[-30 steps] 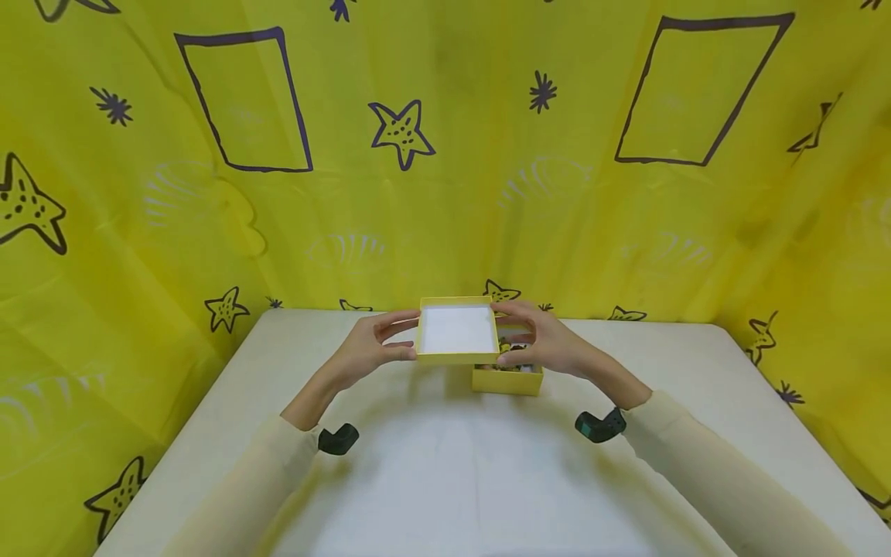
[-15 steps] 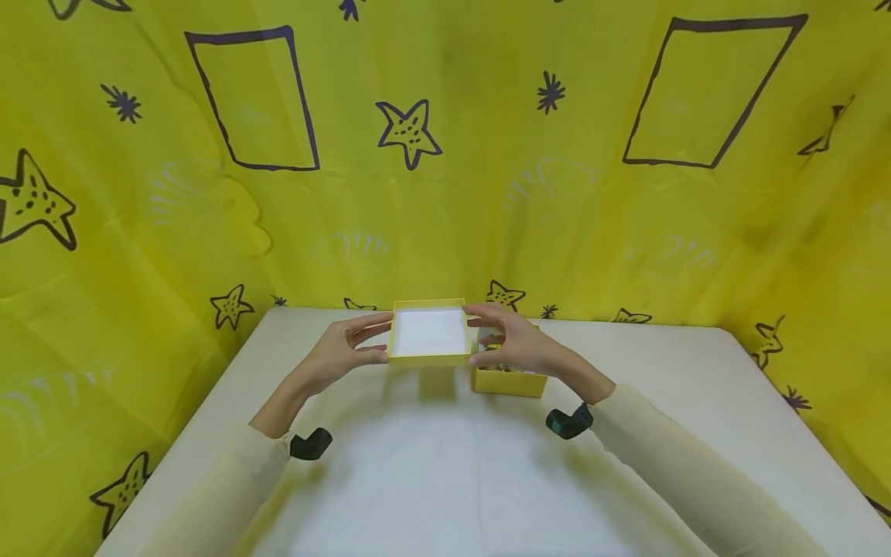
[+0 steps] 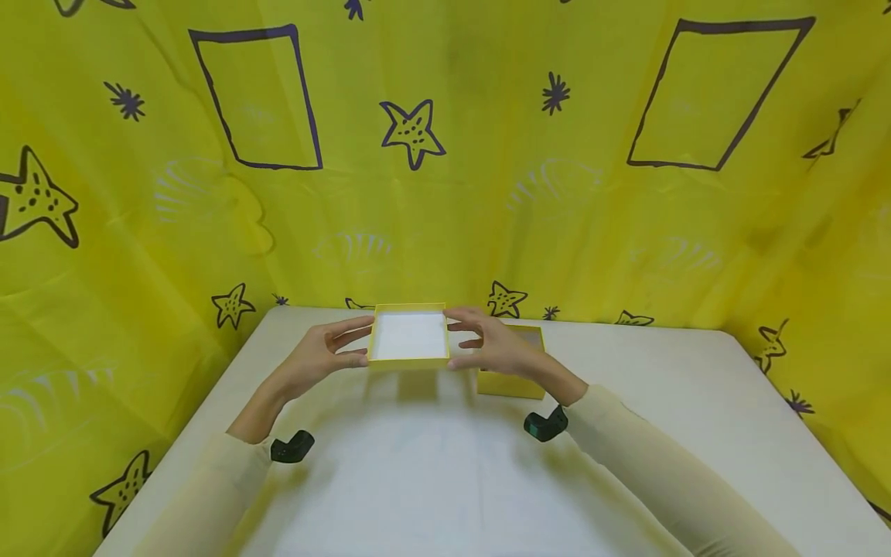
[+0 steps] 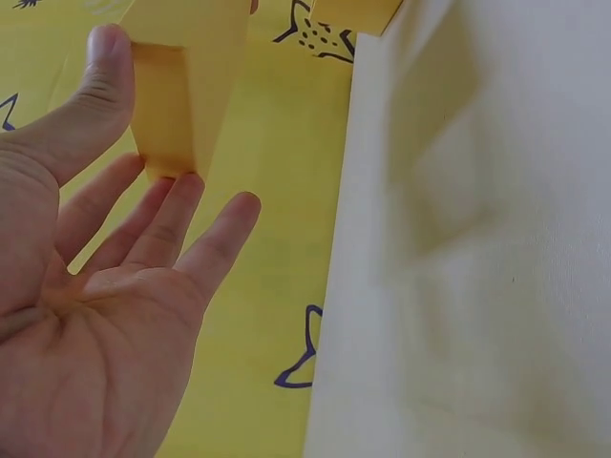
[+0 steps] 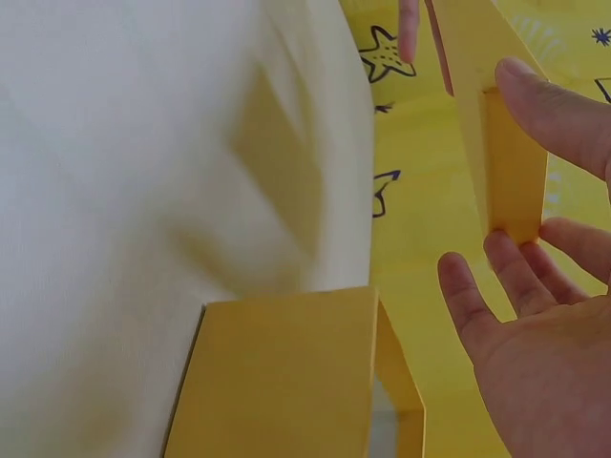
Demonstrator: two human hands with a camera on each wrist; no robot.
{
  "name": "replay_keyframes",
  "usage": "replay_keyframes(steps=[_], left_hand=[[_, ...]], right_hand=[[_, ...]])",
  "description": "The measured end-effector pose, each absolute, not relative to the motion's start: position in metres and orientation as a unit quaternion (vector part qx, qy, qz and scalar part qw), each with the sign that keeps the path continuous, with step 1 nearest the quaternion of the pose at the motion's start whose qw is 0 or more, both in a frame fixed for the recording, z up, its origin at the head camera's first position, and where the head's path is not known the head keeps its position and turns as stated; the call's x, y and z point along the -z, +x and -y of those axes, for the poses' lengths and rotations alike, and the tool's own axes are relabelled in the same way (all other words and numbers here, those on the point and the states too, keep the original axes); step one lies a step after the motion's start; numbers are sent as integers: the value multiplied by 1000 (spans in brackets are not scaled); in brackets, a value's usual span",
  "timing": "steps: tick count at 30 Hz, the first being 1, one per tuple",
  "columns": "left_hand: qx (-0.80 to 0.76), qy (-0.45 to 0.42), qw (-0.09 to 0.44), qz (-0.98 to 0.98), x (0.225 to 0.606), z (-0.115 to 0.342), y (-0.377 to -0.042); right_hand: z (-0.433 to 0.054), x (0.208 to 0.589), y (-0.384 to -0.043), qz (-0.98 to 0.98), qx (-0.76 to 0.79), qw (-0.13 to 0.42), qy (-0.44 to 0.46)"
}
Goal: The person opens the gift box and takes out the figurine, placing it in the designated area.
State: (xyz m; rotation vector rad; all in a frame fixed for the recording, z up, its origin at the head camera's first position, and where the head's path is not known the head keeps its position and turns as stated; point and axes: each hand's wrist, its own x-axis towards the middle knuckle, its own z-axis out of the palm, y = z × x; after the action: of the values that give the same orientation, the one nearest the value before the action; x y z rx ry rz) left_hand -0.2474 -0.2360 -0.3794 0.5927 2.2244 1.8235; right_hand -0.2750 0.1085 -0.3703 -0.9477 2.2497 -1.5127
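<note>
A shallow square box lid (image 3: 412,336), yellow outside and white inside, is held up above the table with its hollow side facing me. My left hand (image 3: 313,360) pinches its left side between thumb and fingertips. On the opposite side, my right hand (image 3: 493,344) grips it the same way. The left wrist view shows the thumb and fingertips at a yellow side wall (image 4: 162,105) of the lid. Partly behind my right hand and forearm stands an uncovered yellow box (image 3: 511,384); the hand hides most of its inside. In the right wrist view, its outer wall (image 5: 286,372) appears low down.
A white table (image 3: 418,480) spreads below, with the shadows of the hands and lid on it. Yellow curtains (image 3: 473,209) with starfish drawings hang behind and on both sides. Each wrist carries a dark camera mount.
Both hands have carried the lid leftward, away from in front of the yellow box. The box stays put, while my right hand now covers the small things seen in it earlier.
</note>
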Motion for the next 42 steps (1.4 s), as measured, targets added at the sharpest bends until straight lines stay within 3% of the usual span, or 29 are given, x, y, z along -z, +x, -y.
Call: replay_keyframes(steps=[19,42], left_hand=[[-586,182,109,-782,389,285,-241],[-586,166,161,-777,415,311,-251]], right_hand=[[-55,390,-277,-775,521,149,-325],[-25,417,-272,-777,542,180,-266]])
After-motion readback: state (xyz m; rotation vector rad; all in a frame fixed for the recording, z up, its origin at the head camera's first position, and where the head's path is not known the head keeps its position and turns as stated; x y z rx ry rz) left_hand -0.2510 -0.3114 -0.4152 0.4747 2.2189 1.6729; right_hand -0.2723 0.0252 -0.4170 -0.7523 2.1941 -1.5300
